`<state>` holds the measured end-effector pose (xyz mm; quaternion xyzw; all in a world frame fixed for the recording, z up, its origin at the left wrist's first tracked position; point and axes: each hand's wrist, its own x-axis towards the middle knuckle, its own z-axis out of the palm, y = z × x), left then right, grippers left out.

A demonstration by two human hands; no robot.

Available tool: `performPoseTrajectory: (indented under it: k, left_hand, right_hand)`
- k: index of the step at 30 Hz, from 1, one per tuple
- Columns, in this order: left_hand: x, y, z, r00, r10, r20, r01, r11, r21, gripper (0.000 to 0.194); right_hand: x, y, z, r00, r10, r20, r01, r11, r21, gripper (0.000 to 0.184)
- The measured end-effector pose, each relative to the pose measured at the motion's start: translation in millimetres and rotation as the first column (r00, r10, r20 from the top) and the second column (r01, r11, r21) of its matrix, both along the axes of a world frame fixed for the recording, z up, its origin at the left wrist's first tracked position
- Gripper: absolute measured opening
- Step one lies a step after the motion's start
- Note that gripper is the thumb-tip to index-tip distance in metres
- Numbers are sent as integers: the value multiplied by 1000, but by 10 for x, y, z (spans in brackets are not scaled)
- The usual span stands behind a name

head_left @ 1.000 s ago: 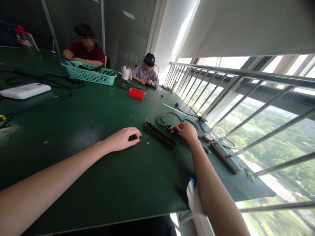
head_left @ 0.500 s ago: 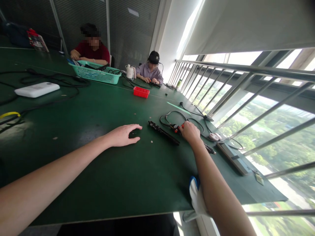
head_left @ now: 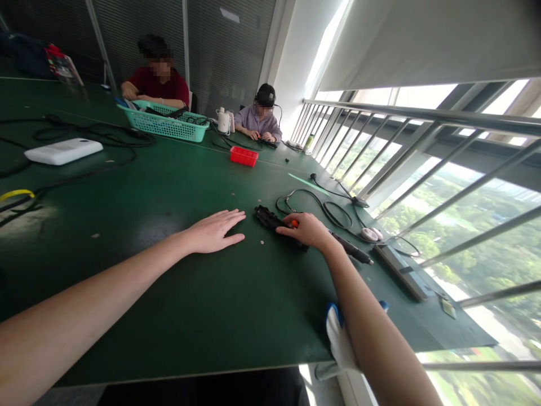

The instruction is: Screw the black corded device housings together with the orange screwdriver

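My left hand (head_left: 215, 231) lies flat on the green table, fingers stretched out and thumb apart, holding nothing. To its right is a long black plastic part (head_left: 267, 216), lying at a slant and partly covered by my right hand (head_left: 306, 228). The fingers of that hand are closed round a small orange piece (head_left: 295, 223), most of it hidden in the grip. Whether the piece touches the black part I cannot tell. Beside my right wrist, a black pen-shaped tool (head_left: 355, 249) with a metal tip lies on the table.
Black cable (head_left: 302, 193) loops behind my right hand. A grey flat box (head_left: 401, 273) lies near the railing (head_left: 422, 119). Under my right forearm is a white and blue glove-like cloth (head_left: 338, 332). Farther off are a red tray (head_left: 244, 157), a green basket (head_left: 169, 128) and two seated people.
My right hand has moved left, from beside the black part to over it, carrying the orange piece. My left hand has flattened onto the table, its fingers straighter.
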<state>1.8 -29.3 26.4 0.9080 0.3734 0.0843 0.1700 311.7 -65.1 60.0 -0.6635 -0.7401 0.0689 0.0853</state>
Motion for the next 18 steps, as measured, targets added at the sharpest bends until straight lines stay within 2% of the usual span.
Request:
performPoseTrajectory:
  k: [3, 5, 7, 9, 11, 15, 18]
  left_hand:
    - [3, 14, -31, 999, -15, 44, 14, 1000, 21, 71]
    - [3, 21, -50, 998, -9, 70, 6, 999, 37, 70]
    - [6, 24, -58, 997, -3, 83, -1, 999, 42, 69]
    - [11, 25, -55, 996, 5, 86, -9, 999, 36, 68]
    - [14, 27, -46, 997, 11, 77, -14, 999, 32, 68]
    - [9, 37, -41, 998, 19, 52, -21, 999, 36, 69]
    - [3, 45, -53, 998, 19, 61, -22, 999, 38, 69]
  right_hand:
    - [-21, -10, 19, 999, 35, 35, -33, 998, -56, 50]
    - [12, -36, 89, 996, 5, 85, -4, 1000, -6, 38]
    - [118, -72, 186, 982, -126, 139, 113, 988, 101, 33]
    - [294, -109, 276, 936, -303, 180, 270, 944, 190, 41]
    - [498, -138, 326, 887, -404, 223, 358, 908, 219, 53]
    - [811, -147, 283, 866, -420, 273, 411, 907, 90, 60]
    - [889, -116, 215, 879, -383, 284, 396, 918, 9, 65]
